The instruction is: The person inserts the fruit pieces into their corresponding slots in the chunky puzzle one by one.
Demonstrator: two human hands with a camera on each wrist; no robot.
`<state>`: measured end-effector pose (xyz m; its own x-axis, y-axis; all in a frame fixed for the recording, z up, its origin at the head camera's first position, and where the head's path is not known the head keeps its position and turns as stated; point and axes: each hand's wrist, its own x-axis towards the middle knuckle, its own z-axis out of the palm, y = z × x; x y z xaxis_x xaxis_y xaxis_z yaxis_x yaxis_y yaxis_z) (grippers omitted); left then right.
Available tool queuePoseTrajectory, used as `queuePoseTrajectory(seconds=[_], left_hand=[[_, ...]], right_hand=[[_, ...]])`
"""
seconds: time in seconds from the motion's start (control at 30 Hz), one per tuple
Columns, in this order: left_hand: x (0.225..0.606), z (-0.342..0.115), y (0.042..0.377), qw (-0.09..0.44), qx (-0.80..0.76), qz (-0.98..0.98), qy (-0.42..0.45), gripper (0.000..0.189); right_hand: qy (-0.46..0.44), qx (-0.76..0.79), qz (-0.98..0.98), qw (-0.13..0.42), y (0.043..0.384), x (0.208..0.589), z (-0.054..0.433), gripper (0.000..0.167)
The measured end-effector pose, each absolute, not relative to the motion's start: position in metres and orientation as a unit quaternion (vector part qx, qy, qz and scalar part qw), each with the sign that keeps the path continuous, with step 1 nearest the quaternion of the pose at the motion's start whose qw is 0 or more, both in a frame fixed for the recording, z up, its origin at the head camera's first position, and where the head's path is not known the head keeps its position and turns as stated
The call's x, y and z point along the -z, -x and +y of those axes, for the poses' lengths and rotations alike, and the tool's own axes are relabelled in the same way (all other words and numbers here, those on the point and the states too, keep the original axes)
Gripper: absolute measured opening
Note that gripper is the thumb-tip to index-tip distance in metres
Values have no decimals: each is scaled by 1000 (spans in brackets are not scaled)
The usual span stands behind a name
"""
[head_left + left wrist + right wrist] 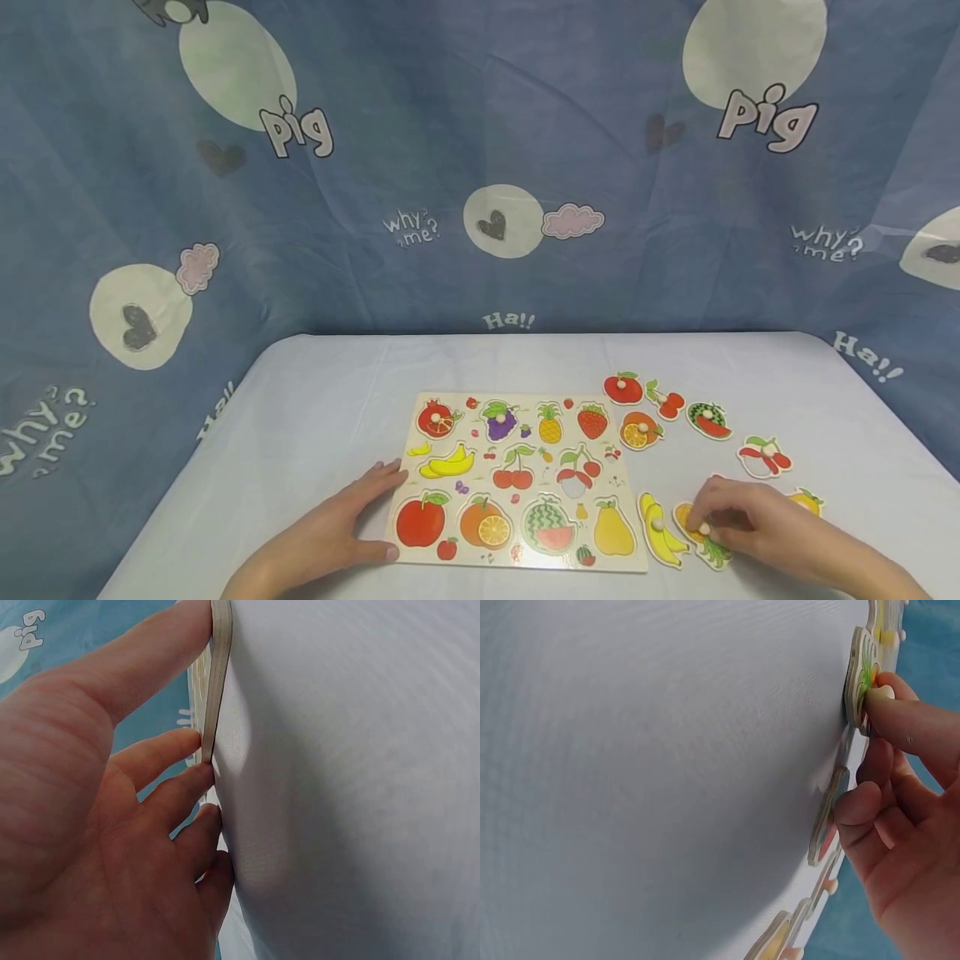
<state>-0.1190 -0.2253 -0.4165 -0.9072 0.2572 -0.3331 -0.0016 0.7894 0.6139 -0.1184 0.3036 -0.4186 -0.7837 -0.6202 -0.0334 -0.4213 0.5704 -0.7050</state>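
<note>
A wooden fruit puzzle board (482, 485) lies on the white table; its pomegranate (427, 423) and grapes (495, 432) carry knobs and sit in their places. My left hand (337, 529) rests against the board's left side, thumb near the front corner; in the left wrist view the fingertips touch the board's edge (218, 675). Right of the board, my right hand (757, 521) pinches the knob of the pineapple puzzle piece (714, 553). The right wrist view shows this piece (857, 671) between thumb and index finger. Beside it lies the banana piece (654, 521).
Loose knobbed pieces lie right of and behind the board: apple (628, 392), cherries (670, 407), orange (649, 433), watermelon (716, 425) and a red-and-white piece (757, 464). A yellow piece (808, 498) is partly hidden behind my right hand. A blue printed cloth (420, 283) hangs at the back.
</note>
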Motion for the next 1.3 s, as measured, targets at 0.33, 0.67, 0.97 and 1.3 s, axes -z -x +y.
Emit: queuePoseTrajectory(seconds=[0.33,0.67,0.97,1.3], left_hand=[[417,-226,119,206,-321,922,-71,94],[417,-227,118,202,-316,924,-68,94],[416,-226,118,205,-326,920,-76,93],[416,-226,119,204,-328,919,-84,94]], right_hand=[[256,349,890,144,120,411,304,14],[281,357,887,84,120,411,301,17],[278,340,898,40,121,410,297,24],[266,326,907,2,123,408,287,22]])
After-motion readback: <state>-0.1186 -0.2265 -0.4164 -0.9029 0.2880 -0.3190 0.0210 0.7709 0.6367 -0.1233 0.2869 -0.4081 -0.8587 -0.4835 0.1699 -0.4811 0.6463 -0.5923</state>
